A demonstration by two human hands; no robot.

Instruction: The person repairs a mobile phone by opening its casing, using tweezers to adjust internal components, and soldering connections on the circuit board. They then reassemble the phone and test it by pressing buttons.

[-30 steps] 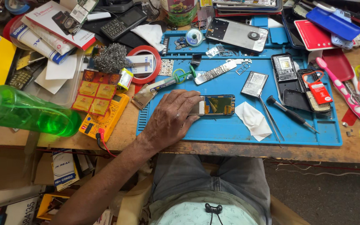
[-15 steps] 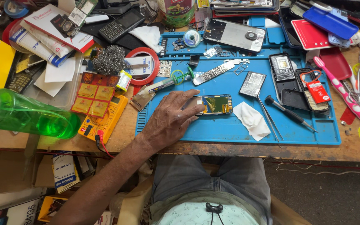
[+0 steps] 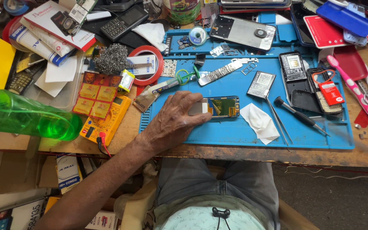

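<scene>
our left hand (image 3: pixel 173 121) lies flat on the blue mat (image 3: pixel 235 132), fingers spread and pressing the left end of the opened phone (image 3: pixel 220 107), not gripping it. a white cloth (image 3: pixel 258 122) lies just right; tweezers (image 3: pixel 277 120) beside it.

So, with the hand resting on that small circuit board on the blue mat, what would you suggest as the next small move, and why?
Probably reach for the tweezers. The left hand lies flat on the blue mat, fingertips pinning one end of the small circuit board, so the board is steadied. No tool is in hand, the right hand is out of view, and the tweezers lie just right of the white cloth.
</scene>
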